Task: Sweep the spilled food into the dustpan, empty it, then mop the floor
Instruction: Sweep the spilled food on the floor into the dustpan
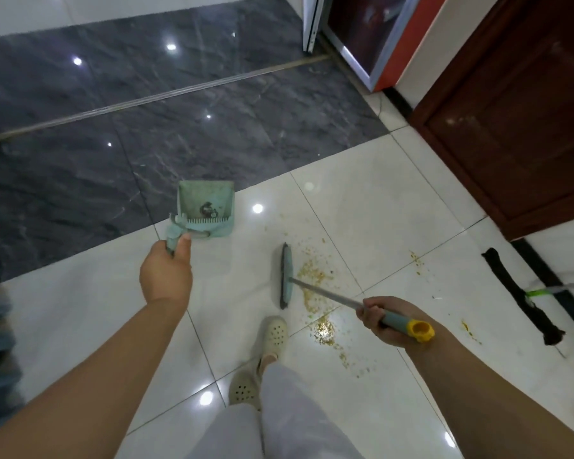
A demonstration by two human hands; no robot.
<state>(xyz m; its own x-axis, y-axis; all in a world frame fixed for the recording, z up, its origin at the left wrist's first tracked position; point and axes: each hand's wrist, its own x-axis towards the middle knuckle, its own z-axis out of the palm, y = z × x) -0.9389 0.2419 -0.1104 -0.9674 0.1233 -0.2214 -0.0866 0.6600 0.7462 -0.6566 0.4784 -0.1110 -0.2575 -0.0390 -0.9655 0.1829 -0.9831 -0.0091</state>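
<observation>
— Closest to the camera, what shows?

— Two bare forearms reaching forward, and below them pale trouser legs ending in a pair of cream perforated clogs (267,356) on the white floor tiles (395,207).

— And the left hand?

— The left hand (166,273) has its fingers curled round the handle of a pale green dustpan (204,207), thumb laid along the top of the handle. The pan sits where the white tiles meet the dark marble strip (146,111), its mouth facing away from the person. A small dark clump of debris lies inside it, near the comb teeth along its rear edge.

— The right hand?

— The right hand (386,321) is clamped round the grey grip of the broom (286,276), just ahead of its yellow end cap. The metal shaft slopes down and leftward to a teal head resting on the tile, standing well to the right of the dustpan.

— Where is the spill?

— The spilled food (315,279), yellowish-brown crumbs, lies just right of the broom head and under the shaft, trailing back past the person's right foot. A few stray specks sit farther right.

— Anything else?

— A mop (517,293) with a black head and a green-and-silver shaft lies at the right, by a dark wooden door (511,111).
</observation>
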